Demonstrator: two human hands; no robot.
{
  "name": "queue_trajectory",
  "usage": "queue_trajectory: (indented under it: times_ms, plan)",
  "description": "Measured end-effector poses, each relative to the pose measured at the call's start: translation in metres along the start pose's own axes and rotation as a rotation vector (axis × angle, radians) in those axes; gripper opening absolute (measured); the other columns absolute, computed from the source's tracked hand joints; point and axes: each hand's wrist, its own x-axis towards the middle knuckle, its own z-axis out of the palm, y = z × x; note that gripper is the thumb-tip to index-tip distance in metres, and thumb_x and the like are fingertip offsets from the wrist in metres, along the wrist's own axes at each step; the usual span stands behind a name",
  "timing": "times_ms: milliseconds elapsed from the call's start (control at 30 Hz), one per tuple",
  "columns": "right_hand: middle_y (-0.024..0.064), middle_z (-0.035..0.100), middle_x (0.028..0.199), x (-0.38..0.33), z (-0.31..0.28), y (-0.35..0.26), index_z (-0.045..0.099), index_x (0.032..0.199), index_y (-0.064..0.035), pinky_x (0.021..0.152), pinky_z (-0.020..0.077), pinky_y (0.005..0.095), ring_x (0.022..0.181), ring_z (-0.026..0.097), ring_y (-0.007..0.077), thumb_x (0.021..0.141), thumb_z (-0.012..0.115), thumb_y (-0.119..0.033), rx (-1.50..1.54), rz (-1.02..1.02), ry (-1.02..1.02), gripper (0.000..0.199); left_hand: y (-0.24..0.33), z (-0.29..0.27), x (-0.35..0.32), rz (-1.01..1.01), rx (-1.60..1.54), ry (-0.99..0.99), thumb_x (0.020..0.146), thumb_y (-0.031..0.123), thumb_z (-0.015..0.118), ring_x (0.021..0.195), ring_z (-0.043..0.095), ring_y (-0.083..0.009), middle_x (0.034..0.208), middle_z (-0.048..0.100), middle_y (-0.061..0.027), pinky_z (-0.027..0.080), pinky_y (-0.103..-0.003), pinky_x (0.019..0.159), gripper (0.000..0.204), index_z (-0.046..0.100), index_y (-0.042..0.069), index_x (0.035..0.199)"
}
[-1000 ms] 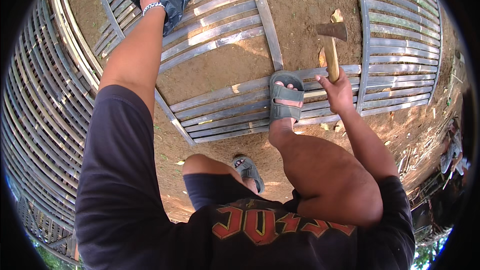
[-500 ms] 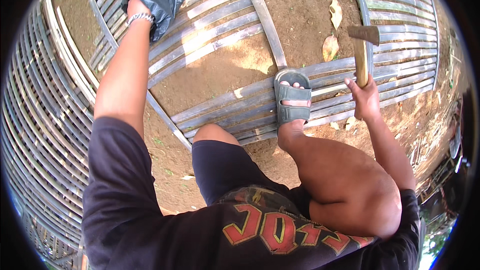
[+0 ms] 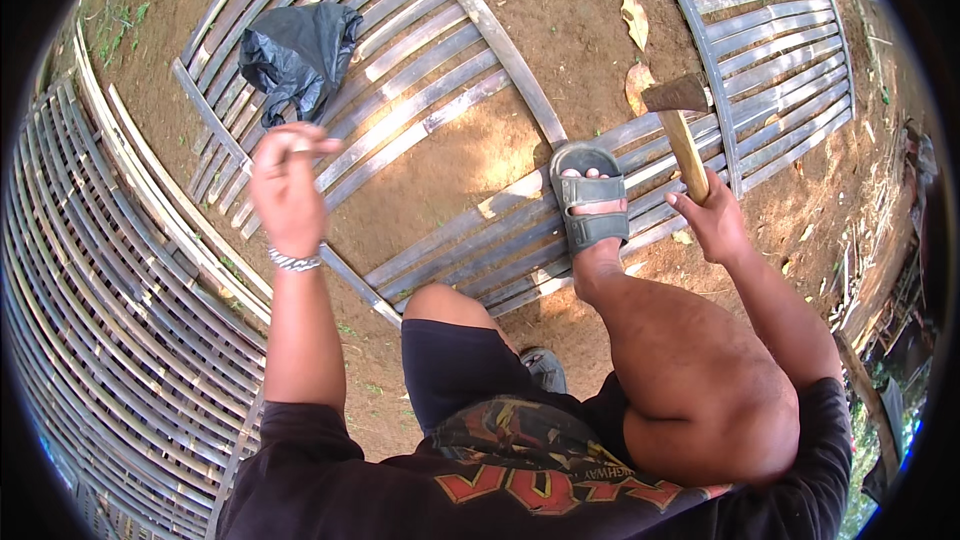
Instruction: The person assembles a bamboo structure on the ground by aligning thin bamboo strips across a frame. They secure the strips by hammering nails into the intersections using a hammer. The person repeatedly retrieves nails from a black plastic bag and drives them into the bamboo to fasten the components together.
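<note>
Hatchet (image 3: 683, 140), one: pale wooden handle, dark brown, rusty-looking head sitting crosswise at the upper end. The right hand (image 3: 715, 225) is holding it, fingers wrapping the handle's lower end, right of a grey strapped sandal (image 3: 597, 228). Plastic bag (image 3: 300, 45), one: black, thin, crumpled, faintly glossy; it is lying on a weathered slatted panel (image 3: 503, 35), just beyond the left hand (image 3: 288, 195). That hand is showing blurred, fingers bending; whether it is gripping anything, cannot tell.
</note>
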Motion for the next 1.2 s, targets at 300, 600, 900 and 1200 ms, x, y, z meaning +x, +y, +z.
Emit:
queue_trajectory:
  times_ms: [300, 600, 900, 1200]
  plan:
    - [0.0007, 0.062, 0.086, 0.0, 0.029, -0.087, 0.057, 0.117, 0.0, 0.061, 0.0505, 0.0243, 0.07, 0.059, 0.0068, 0.089, 0.081, -0.018, 0.493, -0.097, -0.224, 0.04, -0.013, 0.154, -0.035, -0.524, -0.29, -0.679, 0.098, 0.008, 0.066, 0.084, 0.07, -0.0129, 0.091, 0.072, -0.0082, 0.058, -0.028, 0.08, 0.012, 0.069, -0.003, 0.099]
    - [0.0012, 0.063, 0.087, -0.017, 0.043, -0.117, 0.056, 0.115, -0.001, 0.06, 0.0491, 0.0232, 0.068, 0.058, 0.0065, 0.092, 0.075, -0.01, 0.573, -0.126, -0.308, 0.032, -0.005, 0.184, -0.068, -0.522, -0.273, -0.836, 0.1, 0.01, 0.063, 0.085, 0.067, -0.0079, 0.094, 0.072, -0.0059, 0.055, -0.024, 0.077, 0.015, 0.068, -0.004, 0.101]
    - [0.0037, 0.063, 0.087, -0.019, 0.046, -0.125, 0.051, 0.123, -0.001, 0.058, 0.0507, 0.0244, 0.066, 0.06, 0.0098, 0.094, 0.073, -0.007, 0.764, -0.069, -0.275, 0.037, 0.01, 0.194, -0.087, -0.49, -0.71, -0.411, 0.096, 0.004, 0.069, 0.079, 0.071, -0.0137, 0.1, 0.075, -0.011, 0.058, -0.028, 0.076, 0.01, 0.071, -0.005, 0.1]
    - [0.0049, 0.066, 0.089, -0.013, 0.045, -0.13, 0.051, 0.124, 0.0001, 0.06, 0.0516, 0.0246, 0.068, 0.06, 0.0094, 0.095, 0.074, -0.012, 0.889, -0.044, -0.233, 0.039, 0.013, 0.227, -0.084, -0.361, -0.687, -0.072, 0.101, 0.007, 0.063, 0.085, 0.069, -0.0134, 0.096, 0.071, -0.0081, 0.057, -0.029, 0.075, 0.009, 0.063, -0.002, 0.105]
